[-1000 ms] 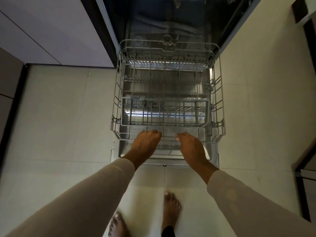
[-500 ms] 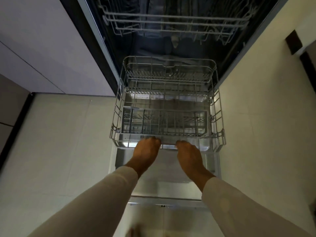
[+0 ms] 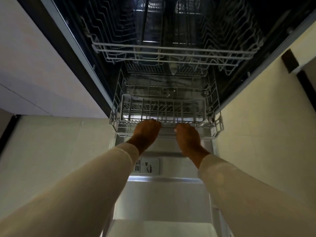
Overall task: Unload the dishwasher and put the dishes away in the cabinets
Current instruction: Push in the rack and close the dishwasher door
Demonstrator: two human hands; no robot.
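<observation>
From my end: left hand [image 3: 146, 133] and right hand [image 3: 188, 140] both curled over front rail of lower rack [image 3: 164, 89] (side by side, not touching). Rack sits mostly inside dishwasher [image 3: 109, 69], front edge over open door [image 3: 162, 199]. Above it, upper rack [image 3: 171, 53] tucked inside.

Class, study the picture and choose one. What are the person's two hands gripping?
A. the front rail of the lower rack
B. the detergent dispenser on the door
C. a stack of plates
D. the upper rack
A: the left hand and the right hand sit side by side, each with its fingers curled over the front rail of the lower rack.
</observation>
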